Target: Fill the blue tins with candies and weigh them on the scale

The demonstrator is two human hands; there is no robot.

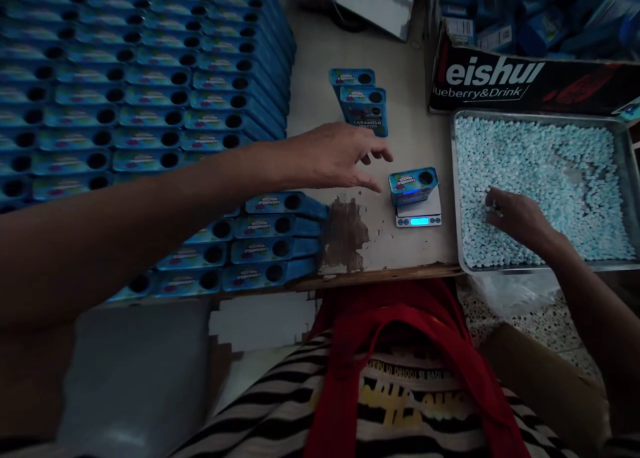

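Note:
My left hand (345, 157) reaches over the table with fingers apart and nothing in them. Just right of its fingertips, a blue candy box (413, 186) with a dark round spot on its top stands on a small digital scale (419, 219), whose display glows blue. Behind that hand, two more blue boxes (364, 108) stand one before the other, the front one reading "Caramelo". My right hand (517, 219) is down at the small pale-blue and white candies (530, 151) in a metal tray (456, 198). Its fingers are curled together; what they pinch is hidden.
Rows of blue boxes (150, 98) fill the table's left side, with a shorter group (275, 248) near the front edge. A black carton (530, 88) holding jumbled blue boxes stands behind the tray. The worn table edge (380, 275) runs before my red apron (400, 318).

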